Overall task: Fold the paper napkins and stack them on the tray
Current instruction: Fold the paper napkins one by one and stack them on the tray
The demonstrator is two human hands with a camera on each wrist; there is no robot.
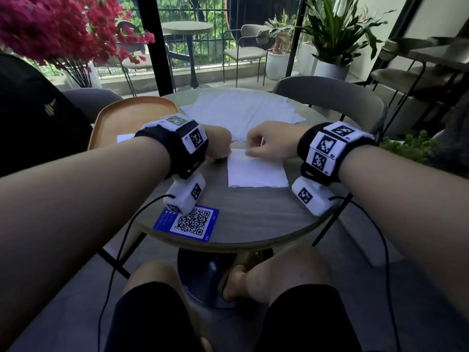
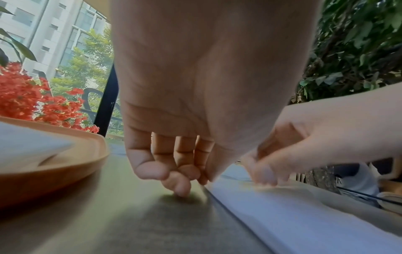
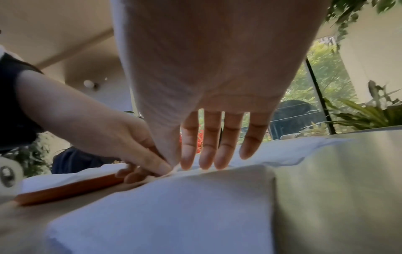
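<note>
A folded white napkin (image 1: 256,174) (image 2: 293,214) (image 3: 174,214) lies flat on the round table in front of me. My left hand (image 1: 218,151) (image 2: 195,180) sits at its far left corner with fingers curled, thumb and forefinger pinching the paper there. My right hand (image 1: 253,151) (image 3: 195,165) is over the far edge, its straight fingers (image 3: 206,159) pressing down on the napkin. An orange tray (image 1: 127,115) (image 2: 65,163) (image 3: 65,189) stands to the left with a white napkin (image 1: 125,137) (image 2: 26,146) in it. Unfolded napkins (image 1: 241,113) (image 3: 282,151) lie piled behind.
A blue QR card (image 1: 187,222) lies near the table's (image 1: 253,217) front edge. Grey chairs (image 1: 330,92) ring the table, and a dark bag (image 1: 30,110) sits on the left one. Flowers and potted plants stand beyond.
</note>
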